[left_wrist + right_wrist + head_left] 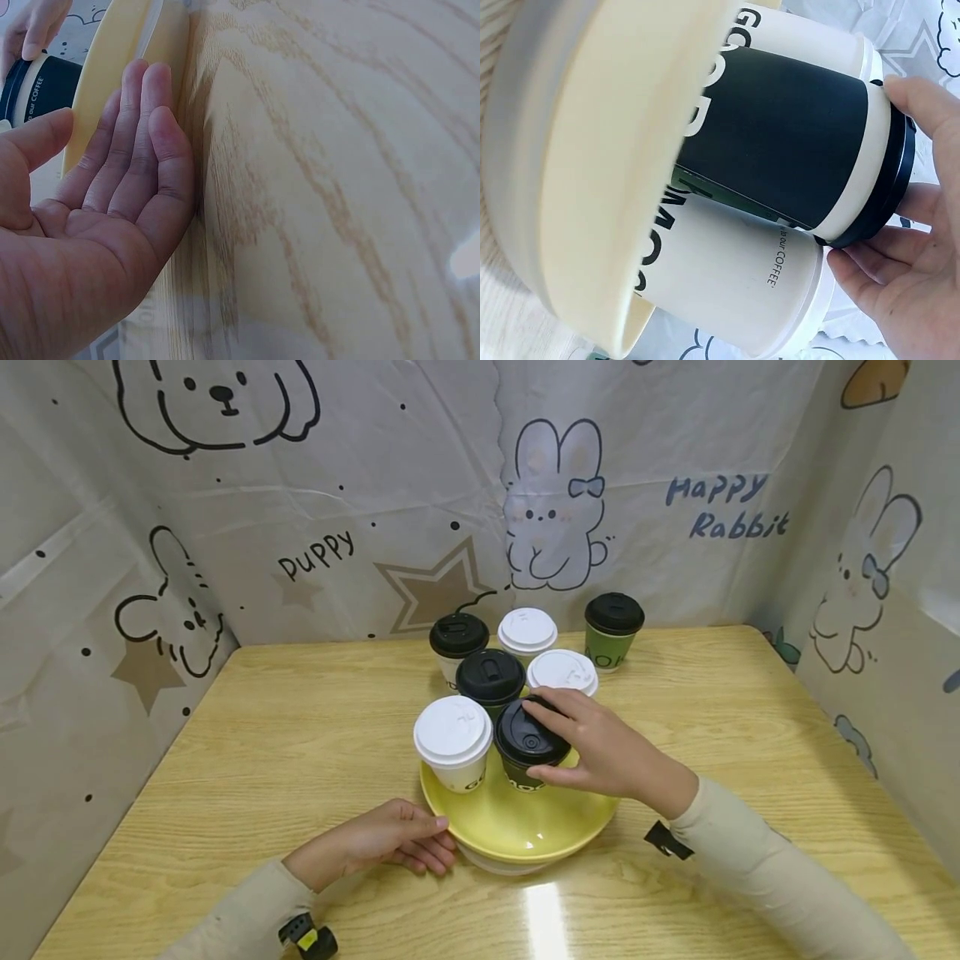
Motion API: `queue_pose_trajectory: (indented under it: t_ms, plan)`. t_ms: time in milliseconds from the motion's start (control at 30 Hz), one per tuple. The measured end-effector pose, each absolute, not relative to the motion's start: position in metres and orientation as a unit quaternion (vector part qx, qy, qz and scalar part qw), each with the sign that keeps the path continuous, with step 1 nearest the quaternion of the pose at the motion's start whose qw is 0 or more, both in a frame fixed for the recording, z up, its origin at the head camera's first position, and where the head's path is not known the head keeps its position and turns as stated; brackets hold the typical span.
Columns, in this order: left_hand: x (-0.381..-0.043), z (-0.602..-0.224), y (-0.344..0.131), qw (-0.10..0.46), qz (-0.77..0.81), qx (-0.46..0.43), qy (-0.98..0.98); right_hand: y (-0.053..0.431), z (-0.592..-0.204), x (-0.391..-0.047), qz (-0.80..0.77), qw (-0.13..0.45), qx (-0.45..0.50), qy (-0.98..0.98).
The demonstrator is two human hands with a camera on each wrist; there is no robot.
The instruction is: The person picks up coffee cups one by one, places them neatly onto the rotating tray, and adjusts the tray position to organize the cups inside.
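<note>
My right hand point(600, 747) holds a dark paper coffee cup point(787, 139) around its black lid point(531, 732), thumb on one side and fingers on the other. This cup stands in the front part of a yellow bowl point(517, 831). At the bowl's left edge my left hand point(397, 839) has its thumb by the rim, while its nearly straight fingers point(127, 150) lie along the outer side. Left of the dark cup stands a white-lidded cup point(453, 739). Behind are a black-lidded cup point(491, 678) and another white-lidded cup point(562, 672).
Farther back stand a black-lidded white cup point(457, 639) and a white-lidded cup point(527, 631). A green cup point(611, 639) with a black lid is on the wooden table point(300, 718), near the printed cloth backdrop point(420, 485). Another cloth wall point(892, 610) rises at the right.
</note>
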State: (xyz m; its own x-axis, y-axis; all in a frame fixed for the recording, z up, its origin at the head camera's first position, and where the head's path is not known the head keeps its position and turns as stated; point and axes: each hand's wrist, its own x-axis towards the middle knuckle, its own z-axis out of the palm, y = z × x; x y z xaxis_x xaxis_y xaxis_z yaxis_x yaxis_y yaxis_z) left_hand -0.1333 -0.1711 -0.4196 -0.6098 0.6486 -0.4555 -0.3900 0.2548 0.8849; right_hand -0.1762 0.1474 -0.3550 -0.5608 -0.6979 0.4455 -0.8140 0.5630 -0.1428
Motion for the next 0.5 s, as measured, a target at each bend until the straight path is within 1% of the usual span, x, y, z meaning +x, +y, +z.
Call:
queue_pose_trajectory:
  t_ms: [233, 500]
  plan:
    - [-0.1336, -0.4207, -0.1702, 0.432, 0.602, 0.093, 0.666, 0.1482, -0.3563, -0.1747, 0.169, 0.168, 0.434, -0.869]
    - [-0.1346, -0.4211, -0.1705, 0.433, 0.6, 0.095, 0.666, 0.15, -0.356, -0.1742, 0.169, 0.148, 0.431, -0.874]
